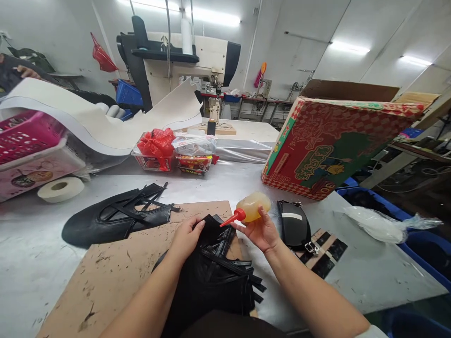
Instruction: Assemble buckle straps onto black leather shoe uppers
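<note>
My right hand (262, 231) is wrapped round a squeeze bottle (256, 204) of yellowish liquid, tilted so that its red nozzle points down and left. The nozzle tip is at the edge of a black leather shoe upper (207, 267) with several loose straps. Pinched at the upper's top edge, my left hand (186, 239) keeps that part raised. The upper's lower end disappears below my arms and dark clothing. A second strappy black upper (116, 217) lies at the left, partly on the stained cardboard sheet (116, 263).
Behind the work stand a sewing machine (197, 56), a red printed carton (334, 145) and food packs (193, 162). A tape roll (60, 189) and pink basket (31, 136) are at left. Right of my hand lies a black buckled piece (295, 225). Another person's hand (28, 72) shows far left.
</note>
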A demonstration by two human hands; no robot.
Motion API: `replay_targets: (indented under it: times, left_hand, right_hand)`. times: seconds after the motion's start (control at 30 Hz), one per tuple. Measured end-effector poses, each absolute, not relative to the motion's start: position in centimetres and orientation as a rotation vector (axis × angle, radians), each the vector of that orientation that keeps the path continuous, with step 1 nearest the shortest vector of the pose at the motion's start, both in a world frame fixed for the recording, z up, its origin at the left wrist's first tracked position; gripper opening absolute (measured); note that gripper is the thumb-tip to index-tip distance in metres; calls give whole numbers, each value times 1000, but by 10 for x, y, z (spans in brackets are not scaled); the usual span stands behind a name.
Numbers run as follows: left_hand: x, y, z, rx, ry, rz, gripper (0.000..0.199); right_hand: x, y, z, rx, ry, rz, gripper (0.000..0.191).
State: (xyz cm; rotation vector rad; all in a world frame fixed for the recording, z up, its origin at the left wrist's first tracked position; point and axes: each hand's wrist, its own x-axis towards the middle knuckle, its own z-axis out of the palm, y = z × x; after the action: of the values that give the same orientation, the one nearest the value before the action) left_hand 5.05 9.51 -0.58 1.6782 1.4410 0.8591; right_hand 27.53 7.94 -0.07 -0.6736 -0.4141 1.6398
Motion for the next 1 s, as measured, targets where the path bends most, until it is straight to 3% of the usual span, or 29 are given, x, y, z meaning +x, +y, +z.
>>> replay_targets:
  times: [0.27, 1.0]
  left_hand:
    - [54, 95, -9, 1661, 1475, 817, 25]
    - [56, 92, -2, 1743, 1499, 730, 28]
  right_hand:
    - [292, 104, 17, -843, -803, 1185, 51]
    - [284, 119, 32, -924, -1052, 1154, 43]
